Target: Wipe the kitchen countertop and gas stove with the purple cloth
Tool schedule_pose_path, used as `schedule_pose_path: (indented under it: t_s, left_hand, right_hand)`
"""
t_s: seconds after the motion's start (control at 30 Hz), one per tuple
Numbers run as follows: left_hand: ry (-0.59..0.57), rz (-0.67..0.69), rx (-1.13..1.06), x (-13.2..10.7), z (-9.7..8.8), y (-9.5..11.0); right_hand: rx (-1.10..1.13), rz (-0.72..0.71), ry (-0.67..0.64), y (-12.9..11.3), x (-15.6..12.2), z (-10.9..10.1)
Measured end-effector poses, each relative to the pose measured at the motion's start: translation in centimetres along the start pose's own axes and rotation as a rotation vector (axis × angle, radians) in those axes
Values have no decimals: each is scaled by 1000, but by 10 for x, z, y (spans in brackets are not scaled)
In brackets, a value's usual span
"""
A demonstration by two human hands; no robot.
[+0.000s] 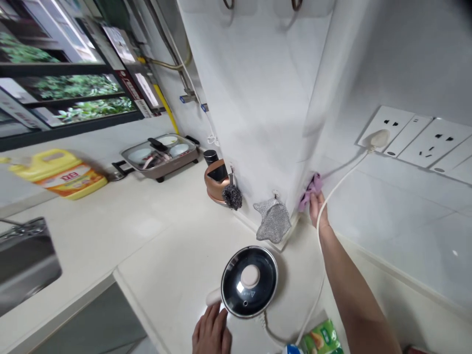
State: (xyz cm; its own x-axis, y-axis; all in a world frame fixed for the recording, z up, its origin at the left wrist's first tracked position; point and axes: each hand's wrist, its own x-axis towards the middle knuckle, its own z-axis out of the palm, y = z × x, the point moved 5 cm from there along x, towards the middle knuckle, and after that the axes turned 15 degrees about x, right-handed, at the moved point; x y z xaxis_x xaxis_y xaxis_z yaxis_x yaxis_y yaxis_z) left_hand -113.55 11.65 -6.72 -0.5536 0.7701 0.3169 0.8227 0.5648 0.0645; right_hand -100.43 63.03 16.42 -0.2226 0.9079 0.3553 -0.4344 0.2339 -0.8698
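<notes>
My right hand (317, 210) is closed around a crumpled purple cloth (311, 191). It presses the cloth against the tiled wall at the inner corner beside the white pillar. My left hand (211, 330) lies on the counter with its fingers stretched out, close to the pale handle (214, 297) of a small electric pot; whether the fingertips touch the handle is hard to tell. Over the pot sits a glass lid (236, 275) with a pale knob. A white power cord (341, 182) runs from the pot past my right wrist up to the wall socket.
A grey mesh cloth (273, 222) and a steel wool brush (232, 195) hang on the pillar (265, 98). Behind stand a copper-coloured pot (214, 184), an electric pan with dishes (162, 169) and a yellow detergent jug (68, 174). Left is a sink (27, 265); front, a green packet (322, 339).
</notes>
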Motion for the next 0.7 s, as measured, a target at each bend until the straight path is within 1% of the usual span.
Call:
schedule_pose_path:
  t_s: [0.03,0.1,0.17,0.23,0.27,0.33,0.4,0.43,0.5,0.6,0.67,0.7]
  left_hand:
    - [1,-12,-2,0,-2,2]
    - [1,-15,-13,0,-3,3]
    - [-8,0,-25,0,0,0]
    - [-16,22,-27,-1,3,-4]
    - [-22,32,-26,-2,4,-5]
    - [-31,43,-19,-3,5,-6]
    - [-27,34,-7,-4,5,-5]
    - [-16,29,-2,-5,5,-4]
    - [12,22,4,-5,5,-1]
    - [41,22,2,-6,6,1]
    - [47,19,-6,-6,8,1]
    - [46,15,-10,-5,8,0]
  right_hand:
    - [-62,8,-33,6,-6,1]
    - [-196,61,-102,25,-29,-6]
    - [-301,132,-168,50,-58,-20]
    - [-420,137,-193,69,-80,-38]
    - [-490,117,-171,76,-86,-48]
    - [-621,69,-78,82,-88,-67]
    - [-705,32,-6,85,-86,-77]
    - [-727,17,-13,87,-86,-76]
    - [-765,-14,-89,95,-94,-67]
    - [-793,-36,-231,112,-118,-49]
    - [-821,-50,-309,119,-129,-49]
    - [-855,-58,-360,121,-132,-53]
